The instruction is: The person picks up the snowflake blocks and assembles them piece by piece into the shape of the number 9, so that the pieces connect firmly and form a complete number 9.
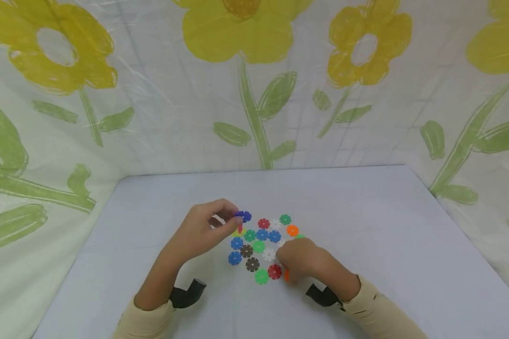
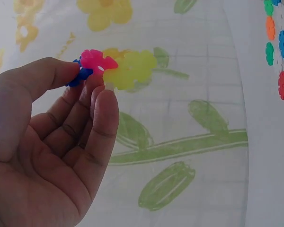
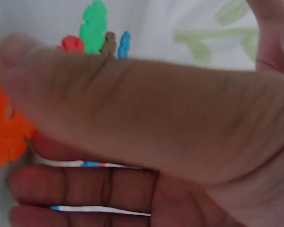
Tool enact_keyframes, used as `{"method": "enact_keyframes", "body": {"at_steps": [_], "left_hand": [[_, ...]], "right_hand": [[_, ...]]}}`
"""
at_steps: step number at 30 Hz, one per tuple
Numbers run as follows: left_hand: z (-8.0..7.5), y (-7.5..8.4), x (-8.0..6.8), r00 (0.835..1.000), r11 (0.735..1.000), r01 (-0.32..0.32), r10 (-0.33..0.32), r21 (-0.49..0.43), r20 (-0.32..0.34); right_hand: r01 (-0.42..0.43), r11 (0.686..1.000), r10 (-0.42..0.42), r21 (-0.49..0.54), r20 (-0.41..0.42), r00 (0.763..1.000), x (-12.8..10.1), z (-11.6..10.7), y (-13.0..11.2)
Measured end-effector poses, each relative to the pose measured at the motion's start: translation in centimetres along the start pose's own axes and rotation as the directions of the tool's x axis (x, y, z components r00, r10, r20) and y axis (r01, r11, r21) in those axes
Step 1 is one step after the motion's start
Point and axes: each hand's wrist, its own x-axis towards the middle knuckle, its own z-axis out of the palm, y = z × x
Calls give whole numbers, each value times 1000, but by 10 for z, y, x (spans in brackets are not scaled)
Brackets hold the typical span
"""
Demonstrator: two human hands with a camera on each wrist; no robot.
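Note:
My left hand [image 1: 232, 221] is raised a little above the table and pinches a small cluster of joined snowflake discs [image 1: 242, 216]. In the left wrist view that cluster [image 2: 114, 68] shows a blue, a pink and a yellow disc, held between thumb and fingertips of the left hand [image 2: 92, 73]. My right hand [image 1: 290, 274] lies low on the table with curled fingers around an orange disc [image 1: 286, 276]. The right wrist view shows the thumb across the frame and the orange disc [image 3: 4, 135] at the right hand's [image 3: 20, 127] fingertips. Several loose discs [image 1: 261, 235] lie between both hands.
The discs lie on a pale grey table [image 1: 365, 235], among them a green one [image 1: 261, 276], a red one [image 1: 274, 271] and a brown one [image 1: 252, 264]. A flowered plastic sheet [image 1: 254, 94] closes off the back and both sides. Black wrist mounts [image 1: 187, 293] sit near the sleeves.

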Motion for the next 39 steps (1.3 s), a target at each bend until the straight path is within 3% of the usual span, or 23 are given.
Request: {"method": "enact_keyframes", "body": {"at_steps": [5,10,13,15,18,24,27,30,33,39], "left_hand": [[1,-2,0,1000,1000,13,-13,-10,-15],[3,-3,0,1000,1000,7,-8,-23,-12],[4,-3,1,1000,1000,-7,7,-30,-2],[4,-3,1,1000,999,-24,24,-35,4],[6,-3,2,998,997,-56,56,-46,9],[10,-3,2,995,994,-99,100,-42,18],[12,-1,2,993,993,-116,116,-26,24],[14,1,2,989,990,-142,142,-3,31],[16,3,2,981,981,-192,191,16,37],[21,8,0,960,956,-279,278,94,24]], "right_hand": [[-11,999,11,-30,-1,1000,3,3,-3],[30,994,-35,100,38,999,4,-1,0],[90,965,-104,246,44,994,2,-8,6],[148,922,-165,358,15,986,1,-14,12],[272,818,-251,507,-110,962,-1,-23,20],[522,565,-294,639,-435,851,-3,-34,29],[579,436,-284,689,-506,815,-4,-36,29],[593,337,-275,732,-526,805,-5,-37,29],[591,280,-268,757,-530,805,-7,-39,28],[597,249,-258,763,-541,800,-9,-40,27]]}}
